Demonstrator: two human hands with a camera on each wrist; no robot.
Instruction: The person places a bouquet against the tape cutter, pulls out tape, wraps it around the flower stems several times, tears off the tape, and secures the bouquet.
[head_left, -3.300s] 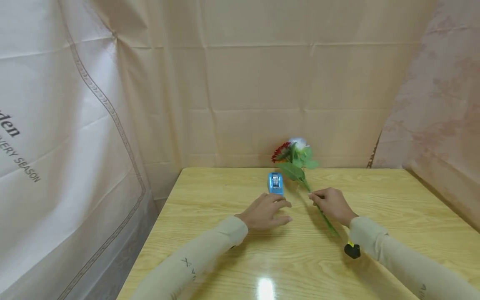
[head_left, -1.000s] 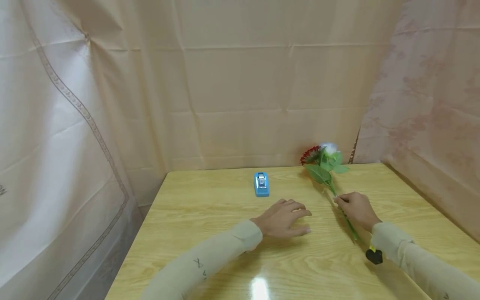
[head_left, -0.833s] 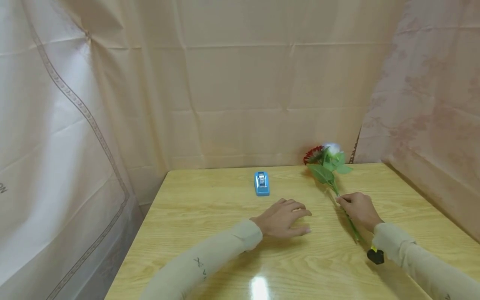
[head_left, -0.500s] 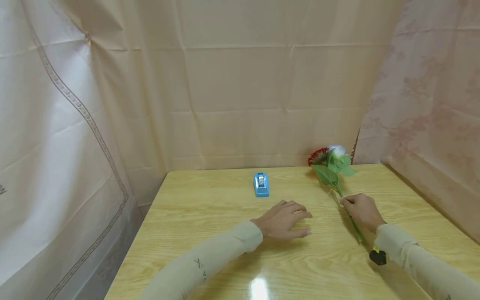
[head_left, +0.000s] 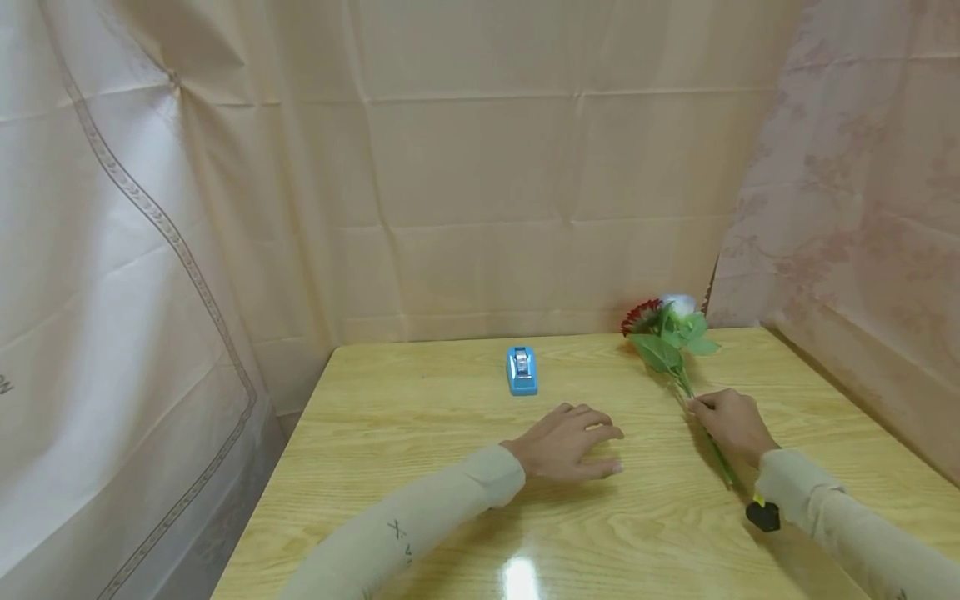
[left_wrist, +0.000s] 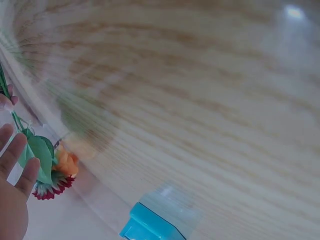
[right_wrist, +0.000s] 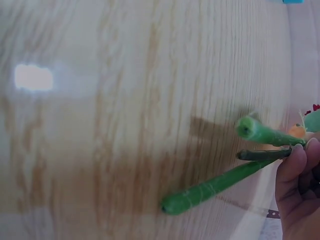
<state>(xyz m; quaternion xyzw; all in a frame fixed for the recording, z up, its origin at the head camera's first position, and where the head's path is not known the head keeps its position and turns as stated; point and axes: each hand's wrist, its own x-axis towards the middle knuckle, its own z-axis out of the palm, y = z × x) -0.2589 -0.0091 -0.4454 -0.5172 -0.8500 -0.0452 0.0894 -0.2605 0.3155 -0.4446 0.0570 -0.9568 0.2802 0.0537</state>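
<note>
On the right of the head view, my right hand (head_left: 735,423) pinches the stems of a small bunch of flowers (head_left: 660,354) between thumb and fingers. The bunch has a red bloom, a white bloom and green leaves; an orange flower (left_wrist: 66,162) also shows in the left wrist view. Several cut green stem ends (right_wrist: 210,192) stick out below the fingertips in the right wrist view. My left hand (head_left: 566,446) holds nothing, palm down with spread fingers, at mid-table. Whether it touches the surface I cannot tell. Beyond it stands a blue tape dispenser (head_left: 522,372).
The wooden table (head_left: 405,417) ends at a beige cloth (head_left: 480,167) hung behind it. More cloth hangs at the left and right sides. A small black piece (head_left: 763,516) with a yellow bit sits by my right cuff.
My right hand has carried the flowers rightward, away from the dispenser, and slightly nearer. The left hand, earlier close to the dispenser, now lies to its front right, unmoved over the last second.
</note>
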